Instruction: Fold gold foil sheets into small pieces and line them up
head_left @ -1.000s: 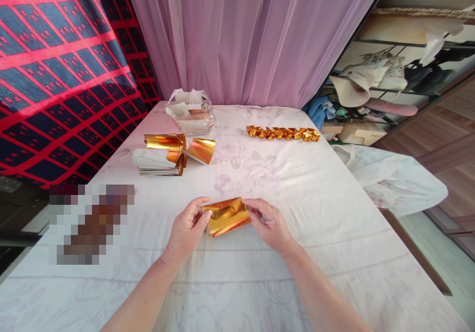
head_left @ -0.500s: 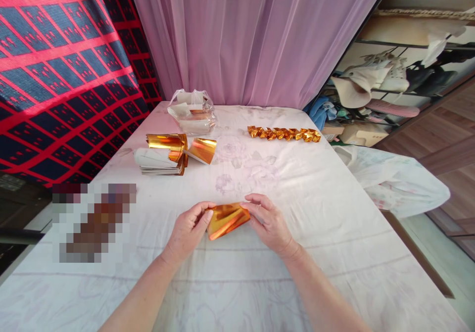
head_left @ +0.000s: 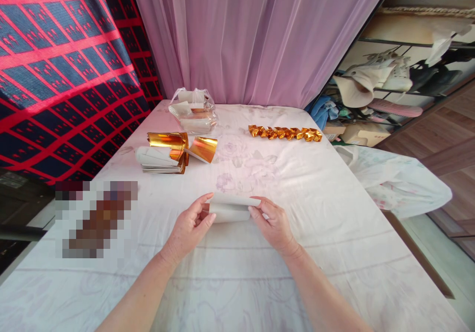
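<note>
A sheet of gold foil paper hangs between my two hands over the front middle of the table, its whitish back showing and its long edges curling inward. My left hand pinches the left end between thumb and fingers. At the right end, my right hand grips the same sheet, thumb in front. Beyond, to the left, lies a stack of gold foil paper, curled and partly white side up. One loose gold sheet leans out beside it. A row of folded gold foil pieces lies at the back right.
A clear plastic bag with papers inside stands at the table's back edge. The floral cloth covers the table. A pixelated patch hides something at left. Purple curtains hang behind; shelves with shoes and a hat stand right.
The sheet in my hands has turned from its gold face to its white back, and its edges now curl inward. Both hands keep their hold at its ends.
</note>
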A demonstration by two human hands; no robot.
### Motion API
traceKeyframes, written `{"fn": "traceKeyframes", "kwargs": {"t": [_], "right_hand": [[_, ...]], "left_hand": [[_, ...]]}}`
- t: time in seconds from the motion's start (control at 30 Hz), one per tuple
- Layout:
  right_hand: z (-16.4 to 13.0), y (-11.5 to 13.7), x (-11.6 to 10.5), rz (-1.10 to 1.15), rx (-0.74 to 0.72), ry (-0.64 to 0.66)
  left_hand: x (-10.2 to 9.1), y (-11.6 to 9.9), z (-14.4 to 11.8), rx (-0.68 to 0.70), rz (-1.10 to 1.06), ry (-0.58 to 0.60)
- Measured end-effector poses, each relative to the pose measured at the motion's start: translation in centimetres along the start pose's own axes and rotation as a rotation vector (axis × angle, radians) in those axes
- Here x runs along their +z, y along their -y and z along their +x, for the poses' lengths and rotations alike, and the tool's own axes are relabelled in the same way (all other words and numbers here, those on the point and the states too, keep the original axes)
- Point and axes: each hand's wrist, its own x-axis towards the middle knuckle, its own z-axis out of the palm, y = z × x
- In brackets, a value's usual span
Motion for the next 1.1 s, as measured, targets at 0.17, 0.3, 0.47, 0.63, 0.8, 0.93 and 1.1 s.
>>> {"fn": "traceKeyframes", "kwargs": {"t": [0.17,0.3,0.47,0.63,0.8,0.93,1.1], "right_hand": [[0.17,0.05,0.06,-0.018,0.033,-0.023],[0.16,-0.19,0.00,-0.023,0.059,-0.066],[0.07,-0.41,-0.19,-0.067,0.077,-0.156],[-0.01,-0.32,0.13,-0.048,0.030,-0.119],[-0.06,-0.16,0.34,-0.029,0.016,-0.011],[-0.02,-0.03,0.19,-0.009,0.007,0.043],[-0.02,-0.20,0.07,0.053,-0.053,0.103]], "left_hand": [[0.09,-0.62,0.08,-0.021,-0.001,0.032],[0.08,-0.80,0.04,-0.021,0.057,0.000],[0.21,-0.43,0.09,0.000,0.120,-0.104],[0.32,-0.39,0.13,0.015,0.107,-0.111],[0.41,-0.15,0.22,0.008,0.039,-0.113],[0.48,0.01,0.29,0.004,0.021,-0.123],[0.37,0.10,0.28,0.021,0.036,-0.137]]}}
